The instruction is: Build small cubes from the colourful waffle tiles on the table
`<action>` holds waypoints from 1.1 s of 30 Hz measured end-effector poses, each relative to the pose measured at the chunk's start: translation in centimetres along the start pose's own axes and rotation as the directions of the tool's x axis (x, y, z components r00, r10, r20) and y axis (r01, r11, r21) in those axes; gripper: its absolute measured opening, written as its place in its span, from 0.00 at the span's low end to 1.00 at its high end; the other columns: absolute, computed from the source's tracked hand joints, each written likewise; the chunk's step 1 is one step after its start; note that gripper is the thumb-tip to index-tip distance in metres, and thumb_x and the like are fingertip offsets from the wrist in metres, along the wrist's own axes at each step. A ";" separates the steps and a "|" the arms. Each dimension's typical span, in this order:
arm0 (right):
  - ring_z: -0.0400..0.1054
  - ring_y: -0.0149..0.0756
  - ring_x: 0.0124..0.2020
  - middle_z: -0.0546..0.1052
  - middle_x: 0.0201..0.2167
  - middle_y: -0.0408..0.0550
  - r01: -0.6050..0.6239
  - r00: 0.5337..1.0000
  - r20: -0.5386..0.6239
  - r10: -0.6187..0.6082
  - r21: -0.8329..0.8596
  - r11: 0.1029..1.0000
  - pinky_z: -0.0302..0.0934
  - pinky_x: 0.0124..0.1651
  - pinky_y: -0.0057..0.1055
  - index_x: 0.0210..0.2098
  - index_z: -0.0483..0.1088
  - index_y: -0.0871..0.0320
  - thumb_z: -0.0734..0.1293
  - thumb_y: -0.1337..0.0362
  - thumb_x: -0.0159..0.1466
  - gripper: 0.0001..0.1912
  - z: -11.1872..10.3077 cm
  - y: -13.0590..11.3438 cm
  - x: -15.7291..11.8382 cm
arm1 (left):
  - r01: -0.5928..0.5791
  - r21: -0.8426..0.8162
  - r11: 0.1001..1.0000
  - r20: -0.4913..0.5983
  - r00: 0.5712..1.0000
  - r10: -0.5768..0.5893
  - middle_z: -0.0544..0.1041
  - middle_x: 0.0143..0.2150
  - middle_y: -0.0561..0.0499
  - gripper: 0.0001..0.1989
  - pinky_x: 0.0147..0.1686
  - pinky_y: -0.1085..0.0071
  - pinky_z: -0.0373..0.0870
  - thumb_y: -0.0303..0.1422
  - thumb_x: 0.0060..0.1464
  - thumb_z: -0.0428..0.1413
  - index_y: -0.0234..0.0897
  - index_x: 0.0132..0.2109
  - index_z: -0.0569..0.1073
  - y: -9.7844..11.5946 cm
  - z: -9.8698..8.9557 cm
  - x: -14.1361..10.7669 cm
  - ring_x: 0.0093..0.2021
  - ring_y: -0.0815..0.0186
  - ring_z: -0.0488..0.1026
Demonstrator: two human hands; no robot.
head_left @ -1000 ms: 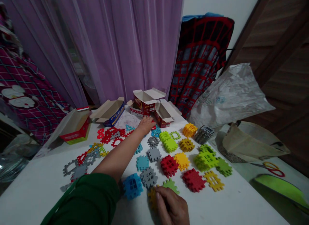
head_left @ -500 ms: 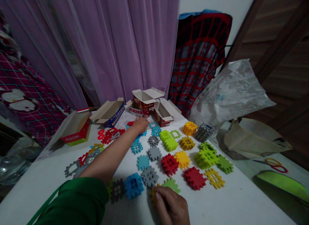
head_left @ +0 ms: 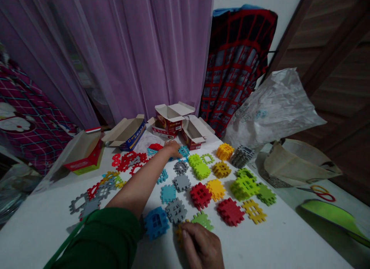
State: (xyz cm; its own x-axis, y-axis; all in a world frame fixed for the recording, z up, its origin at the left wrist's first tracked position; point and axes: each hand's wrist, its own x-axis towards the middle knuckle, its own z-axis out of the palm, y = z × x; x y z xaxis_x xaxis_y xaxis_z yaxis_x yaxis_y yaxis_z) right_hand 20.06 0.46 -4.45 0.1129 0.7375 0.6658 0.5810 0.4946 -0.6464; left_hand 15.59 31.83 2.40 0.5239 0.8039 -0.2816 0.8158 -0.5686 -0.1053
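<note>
Left hand (head_left: 172,148) stretched across white table (head_left: 37,226), fingers bunched, grip unclear, beside teal waffle block (head_left: 184,151) and red waffle block (head_left: 156,147). Right hand (head_left: 200,246) at near side, fingers together against yellow waffle block (head_left: 179,232), pinch unclear, green waffle block (head_left: 202,221) just beside.

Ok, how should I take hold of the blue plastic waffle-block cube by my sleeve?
Pinch the blue plastic waffle-block cube by its near and far toothed edges, coming from above, probably with your right hand. The grey waffle block sits close on its right, and its notches offer purchase.
</note>
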 end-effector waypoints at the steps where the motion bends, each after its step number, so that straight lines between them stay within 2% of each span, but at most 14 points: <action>1: 0.71 0.27 0.23 0.76 0.25 0.41 0.002 1.000 0.005 -0.002 -0.003 1.000 0.62 0.28 0.21 0.42 0.69 0.54 0.61 0.71 0.67 0.08 0.0 0.0 0.0 | 0.008 -0.001 1.000 0.002 1.000 -0.008 0.73 0.58 0.39 0.29 0.58 0.58 0.65 0.49 0.47 0.61 0.38 0.53 0.76 0.0 0.0 0.0 0.58 0.49 0.69; 8: 0.72 0.27 0.23 0.76 0.25 0.42 0.038 0.998 0.048 -0.037 -0.013 0.999 0.62 0.27 0.20 0.41 0.69 0.56 0.62 0.72 0.66 0.08 -0.4 0.2 0.3 | 0.058 -0.019 0.998 -0.023 0.998 -0.059 0.73 0.58 0.36 0.31 0.59 0.57 0.63 0.46 0.47 0.61 0.33 0.55 0.74 0.4 0.4 -0.4 0.59 0.46 0.68; 12: 0.72 0.27 0.24 0.77 0.26 0.43 0.014 0.998 0.058 -0.013 -0.012 1.000 0.63 0.28 0.21 0.40 0.69 0.55 0.61 0.71 0.66 0.07 -0.2 0.2 0.2 | 0.070 -0.032 0.997 -0.056 0.996 -0.071 0.70 0.61 0.33 0.32 0.61 0.57 0.60 0.46 0.50 0.59 0.30 0.57 0.72 -0.3 0.3 -1.3 0.62 0.46 0.65; 15: 0.72 0.28 0.25 0.77 0.27 0.43 -0.018 0.999 0.027 0.018 0.001 1.000 0.63 0.30 0.22 0.40 0.70 0.55 0.61 0.70 0.67 0.07 0.0 0.2 -0.2 | 0.086 -0.058 0.995 -0.106 0.990 -0.091 0.68 0.63 0.36 0.33 0.60 0.55 0.60 0.48 0.52 0.57 0.34 0.59 0.70 -2.0 -0.6 -2.5 0.63 0.47 0.63; 19: 0.73 0.28 0.26 0.77 0.27 0.43 -0.041 0.999 0.021 0.041 0.028 0.999 0.63 0.31 0.22 0.40 0.71 0.55 0.61 0.69 0.67 0.08 0.4 0.2 -0.5 | 0.115 -0.035 0.993 -0.148 0.982 -0.119 0.69 0.63 0.39 0.33 0.61 0.56 0.59 0.50 0.51 0.57 0.37 0.59 0.70 -5.7 -1.4 -5.4 0.63 0.48 0.64; 23: 0.73 0.28 0.25 0.77 0.26 0.42 0.001 1.000 0.009 -0.001 0.027 1.000 0.64 0.29 0.22 0.39 0.71 0.55 0.61 0.70 0.66 0.07 0.3 -0.1 -0.1 | 0.123 0.040 0.992 -0.062 0.991 -0.120 0.71 0.61 0.38 0.30 0.60 0.58 0.60 0.48 0.49 0.58 0.35 0.55 0.74 -8.9 -0.2 -9.6 0.62 0.48 0.65; 27: 0.74 0.28 0.25 0.78 0.26 0.43 0.030 0.999 0.035 -0.031 0.027 0.999 0.66 0.29 0.21 0.39 0.72 0.56 0.62 0.71 0.65 0.08 -0.3 -0.6 0.6 | 0.111 0.062 0.992 0.091 0.989 -0.116 0.73 0.58 0.38 0.28 0.58 0.57 0.62 0.47 0.42 0.64 0.38 0.49 0.78 -10.6 1.4 -12.8 0.59 0.46 0.68; 30: 0.74 0.29 0.25 0.79 0.27 0.45 0.031 0.998 0.055 -0.032 0.007 0.999 0.67 0.30 0.21 0.39 0.73 0.56 0.62 0.70 0.66 0.08 -0.7 -0.8 1.0 | 0.148 0.034 0.988 0.145 0.978 -0.151 0.78 0.53 0.39 0.27 0.54 0.56 0.65 0.48 0.39 0.65 0.39 0.46 0.79 -10.7 1.1 -13.1 0.54 0.46 0.72; 33: 0.73 0.30 0.24 0.78 0.25 0.45 0.023 0.999 0.038 -0.022 -0.015 1.000 0.67 0.29 0.21 0.37 0.73 0.57 0.61 0.69 0.67 0.08 -0.6 -0.7 1.0 | 0.168 -0.040 0.985 0.079 0.983 -0.164 0.80 0.49 0.46 0.19 0.50 0.62 0.68 0.43 0.47 0.61 0.43 0.46 0.78 -9.4 0.2 -11.5 0.51 0.52 0.75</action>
State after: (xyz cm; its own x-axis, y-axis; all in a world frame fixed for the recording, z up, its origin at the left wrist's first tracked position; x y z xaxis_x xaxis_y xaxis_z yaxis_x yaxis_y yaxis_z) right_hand 20.23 0.53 -3.08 0.0688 0.7433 0.6654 0.5959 0.5043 -0.6250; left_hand 1.80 27.89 6.47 0.3620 0.8701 -0.3345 0.9013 -0.4183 -0.1128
